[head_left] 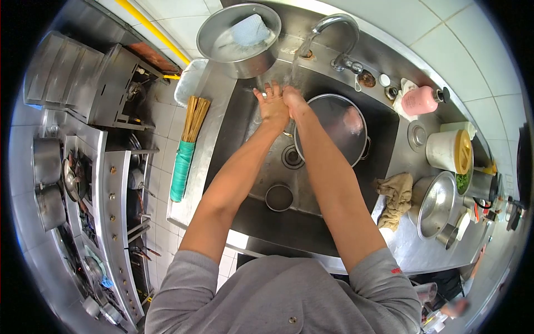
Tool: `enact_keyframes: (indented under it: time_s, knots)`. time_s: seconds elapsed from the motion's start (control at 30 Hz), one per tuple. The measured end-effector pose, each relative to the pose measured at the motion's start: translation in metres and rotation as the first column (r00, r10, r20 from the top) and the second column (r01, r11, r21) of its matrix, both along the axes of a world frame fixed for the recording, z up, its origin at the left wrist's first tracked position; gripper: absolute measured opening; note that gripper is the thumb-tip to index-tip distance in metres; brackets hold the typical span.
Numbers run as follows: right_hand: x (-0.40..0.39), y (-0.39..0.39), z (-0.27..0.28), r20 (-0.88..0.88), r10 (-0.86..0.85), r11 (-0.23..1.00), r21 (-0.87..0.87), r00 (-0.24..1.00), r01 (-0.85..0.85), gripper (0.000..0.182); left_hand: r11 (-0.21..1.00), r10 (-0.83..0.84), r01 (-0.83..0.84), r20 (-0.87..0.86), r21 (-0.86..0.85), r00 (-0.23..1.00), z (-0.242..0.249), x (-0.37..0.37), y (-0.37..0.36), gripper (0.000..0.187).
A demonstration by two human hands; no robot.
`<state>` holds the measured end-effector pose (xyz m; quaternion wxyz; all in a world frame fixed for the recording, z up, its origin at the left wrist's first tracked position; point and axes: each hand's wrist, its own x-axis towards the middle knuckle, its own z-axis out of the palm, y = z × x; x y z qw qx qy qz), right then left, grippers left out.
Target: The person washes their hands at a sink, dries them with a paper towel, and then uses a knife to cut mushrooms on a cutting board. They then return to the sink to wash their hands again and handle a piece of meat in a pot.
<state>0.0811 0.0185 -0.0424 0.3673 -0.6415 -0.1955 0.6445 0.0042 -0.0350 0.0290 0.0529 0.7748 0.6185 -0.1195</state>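
My left hand (272, 107) is over the sink (222, 150) with its back up and its fingers spread. A small white spot shows by one of its fingers. Pressed against its right side is my right hand (293, 97), curled closed, its fingertips hidden. Water runs from the curved faucet (340, 22) just beyond both hands. To the right of them, a large round pot (334, 133) in the basin holds liquid and a pinkish lump. A small metal cup (278, 197) stands nearer my body, below the drain (292, 156).
A big metal pot (239, 64) with a light blue cloth stands behind the sink. On the left ledge lies a stick brush (185, 150) with green wrapping. A pink bottle (420, 101), brown rag (396, 197), colander (435, 206) and yellow-lidded tub (445, 150) line the right side.
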Motion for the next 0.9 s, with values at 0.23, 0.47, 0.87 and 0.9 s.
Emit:
enact_keyframes:
  time_s: [0.23,0.47,0.87,0.9]
  knots:
    - [-0.004,-0.006,0.032,0.17,0.051,0.998,0.026,0.984,-0.057,0.056,0.995,-0.026,0.025,0.007,0.098,1.0,-0.003,-0.001,-0.001,0.076]
    - [-0.002,-0.01,0.037,0.051,-0.023,0.999,0.042,0.998,0.021,0.053,0.991,-0.066,0.068,-0.021,0.113,0.998,-0.005,-0.001,-0.002,0.071]
    - [0.009,-0.029,0.059,-0.357,-0.117,0.986,0.073,0.927,0.153,0.057,0.993,-0.027,0.017,0.085,0.114,0.996,-0.005,0.002,0.003,0.077]
    - [0.009,-0.031,0.056,-0.319,-0.049,0.983,0.152,0.946,0.102,0.057,0.996,-0.021,0.015,0.064,0.087,0.998,-0.004,0.002,0.004,0.075]
